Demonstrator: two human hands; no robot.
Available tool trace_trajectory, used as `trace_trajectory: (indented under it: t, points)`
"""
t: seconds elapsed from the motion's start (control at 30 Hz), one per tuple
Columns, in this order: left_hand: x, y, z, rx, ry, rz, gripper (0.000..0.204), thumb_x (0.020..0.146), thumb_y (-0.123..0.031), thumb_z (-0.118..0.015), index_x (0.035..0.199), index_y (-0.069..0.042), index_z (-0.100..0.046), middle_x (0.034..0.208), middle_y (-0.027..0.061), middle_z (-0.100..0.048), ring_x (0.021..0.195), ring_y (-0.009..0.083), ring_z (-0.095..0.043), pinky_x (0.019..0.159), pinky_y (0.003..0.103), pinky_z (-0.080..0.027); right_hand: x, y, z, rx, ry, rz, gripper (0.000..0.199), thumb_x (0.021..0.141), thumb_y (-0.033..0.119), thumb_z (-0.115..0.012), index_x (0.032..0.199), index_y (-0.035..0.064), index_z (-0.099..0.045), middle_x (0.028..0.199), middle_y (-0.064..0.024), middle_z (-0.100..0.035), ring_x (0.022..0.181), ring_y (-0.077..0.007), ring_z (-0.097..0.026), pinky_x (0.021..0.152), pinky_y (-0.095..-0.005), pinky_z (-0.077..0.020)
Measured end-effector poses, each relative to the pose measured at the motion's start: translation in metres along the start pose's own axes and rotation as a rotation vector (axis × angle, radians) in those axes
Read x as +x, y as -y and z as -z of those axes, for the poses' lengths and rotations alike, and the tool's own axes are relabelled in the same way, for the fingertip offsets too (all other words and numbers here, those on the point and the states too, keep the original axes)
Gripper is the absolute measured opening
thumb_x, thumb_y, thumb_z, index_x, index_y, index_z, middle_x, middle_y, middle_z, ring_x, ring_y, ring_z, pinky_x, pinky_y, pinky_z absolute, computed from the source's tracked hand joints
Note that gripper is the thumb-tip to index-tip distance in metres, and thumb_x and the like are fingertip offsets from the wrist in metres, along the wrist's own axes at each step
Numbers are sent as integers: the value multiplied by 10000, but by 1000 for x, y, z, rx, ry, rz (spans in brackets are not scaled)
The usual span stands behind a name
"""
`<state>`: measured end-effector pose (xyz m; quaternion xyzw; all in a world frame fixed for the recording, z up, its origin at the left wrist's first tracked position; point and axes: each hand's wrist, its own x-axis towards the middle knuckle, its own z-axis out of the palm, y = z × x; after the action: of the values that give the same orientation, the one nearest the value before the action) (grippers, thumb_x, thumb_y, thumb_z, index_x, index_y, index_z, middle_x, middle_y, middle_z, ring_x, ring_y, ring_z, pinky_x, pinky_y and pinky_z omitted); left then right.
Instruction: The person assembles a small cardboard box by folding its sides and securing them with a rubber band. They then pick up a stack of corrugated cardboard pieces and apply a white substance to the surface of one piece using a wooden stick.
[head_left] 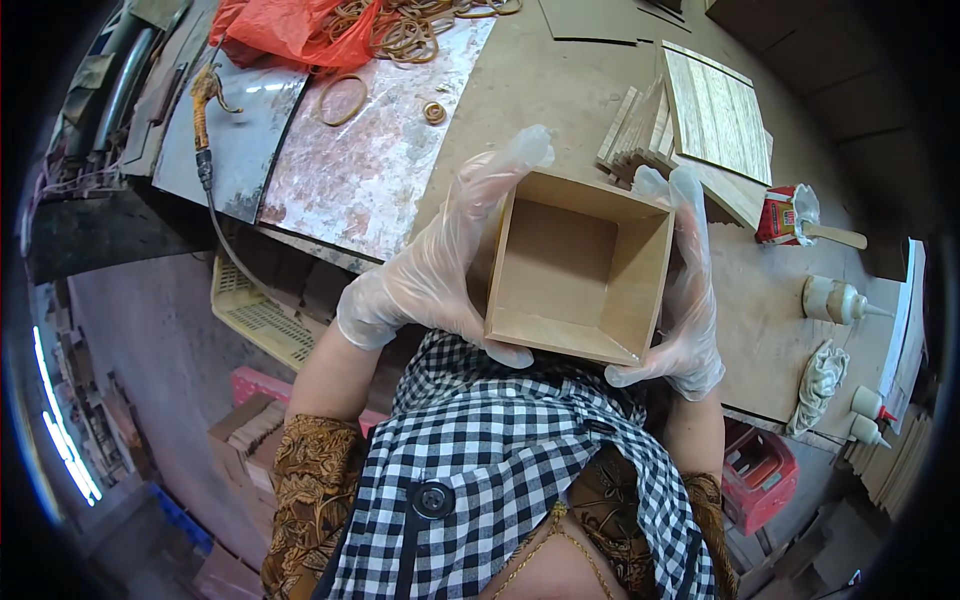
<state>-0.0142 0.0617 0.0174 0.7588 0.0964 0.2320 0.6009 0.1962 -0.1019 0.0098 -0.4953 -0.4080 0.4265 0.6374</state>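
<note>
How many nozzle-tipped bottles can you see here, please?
3: the larger bottle on the right of the table, then, lower in the picture, the red-tipped bottle and the pale-tipped bottle side by side. Others may be hidden.

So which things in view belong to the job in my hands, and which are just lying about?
In the job:
- open box, held between left hand and right hand
- possibly the wooden panels, similar in look

Seemingly just lying about:
- red plastic bag
- tan bands
- crumpled cloth
- yellow crate
</note>
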Motion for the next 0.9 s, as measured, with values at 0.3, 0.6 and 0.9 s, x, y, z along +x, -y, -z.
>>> trace_trajectory:
  t: [0.3,0.6,0.9]
  points:
    - [7,-5,16,67,135,-73,1241,343,-513,-945,1425,-153,-457,1526,156,-269,1419,332,-236,1174,447,-239,0,0,2,-24,68,5,1516,330,419,-989,1542,44,-159,1613,-157,-91,1474,-315,-191,1176,-477,-243]
    - [9,-5,24,70,181,-88,1055,461,-468,-931,1373,-143,-511,1531,172,-316,1417,336,-263,1166,461,-244,-2,44,-16,-702,30,567,1125,592,780,-670,1388,8,-480,1364,-265,-509,1340,-377,-437,1167,-459,-229]
    - [10,3,24,70,146,-186,1020,495,-433,-925,1381,-129,-521,1474,155,-407,1395,313,-297,1156,449,-272,-11,67,-80,-1442,398,581,433,765,157,-674,1168,-1,-654,859,-71,-606,884,-189,-615,910,-398,-475]
